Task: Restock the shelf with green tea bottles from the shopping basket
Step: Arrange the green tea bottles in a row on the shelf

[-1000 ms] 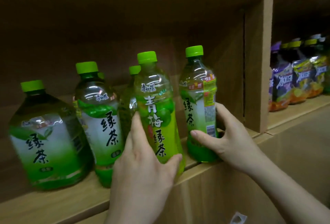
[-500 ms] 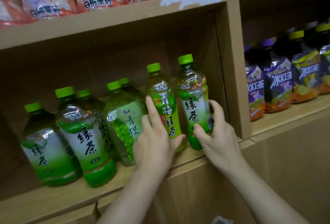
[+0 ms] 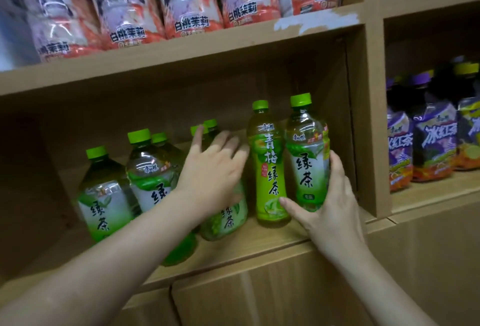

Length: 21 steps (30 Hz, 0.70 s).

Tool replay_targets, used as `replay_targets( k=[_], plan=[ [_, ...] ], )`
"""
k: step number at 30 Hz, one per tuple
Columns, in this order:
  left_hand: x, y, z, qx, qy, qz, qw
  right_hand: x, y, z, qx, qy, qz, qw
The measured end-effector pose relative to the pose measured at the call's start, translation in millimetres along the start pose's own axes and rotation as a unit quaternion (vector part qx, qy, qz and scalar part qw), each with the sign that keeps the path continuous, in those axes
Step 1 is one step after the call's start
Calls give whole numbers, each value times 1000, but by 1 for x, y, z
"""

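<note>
Green-capped plastic tea bottle at three o'clock stays gripped by right hand; left hand has opened off yellow-green bottle, seemingly placed.

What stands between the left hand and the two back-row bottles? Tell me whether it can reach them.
Probably yes. The left hand is open, raised over the front bottle, a fingertip by the back-row caps. Nothing shows between; the right hand grips the rightmost bottle, well aside.
</note>
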<state>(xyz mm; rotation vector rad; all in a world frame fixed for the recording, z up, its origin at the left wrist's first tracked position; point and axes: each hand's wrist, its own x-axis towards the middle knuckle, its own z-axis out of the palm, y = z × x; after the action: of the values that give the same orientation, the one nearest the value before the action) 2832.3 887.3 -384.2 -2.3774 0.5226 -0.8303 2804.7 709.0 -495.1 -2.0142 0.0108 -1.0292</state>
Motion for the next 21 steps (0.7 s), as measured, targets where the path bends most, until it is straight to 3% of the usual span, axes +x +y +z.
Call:
replay_targets(
  k=[3,6,7,12,17,21],
  plan=[
    [0,1,3,37,-21,38,998,2,-4,1,9,-3,17,1000],
    [10,19,-5,-118,110,-38,986,10,-2,1,35,-10,33,999],
    [16,32,-7,-175,110,-58,977,14,-1,1,43,-18,40,998],
    [50,86,25,-303,-156,-80,937,27,3,2,90,-70,68,991],
    [62,92,32,-318,-191,-45,928,30,7,4,95,-76,66,990],
    [72,87,30,-321,-244,-21,915,28,8,8,41,-37,74,996]
  ],
)
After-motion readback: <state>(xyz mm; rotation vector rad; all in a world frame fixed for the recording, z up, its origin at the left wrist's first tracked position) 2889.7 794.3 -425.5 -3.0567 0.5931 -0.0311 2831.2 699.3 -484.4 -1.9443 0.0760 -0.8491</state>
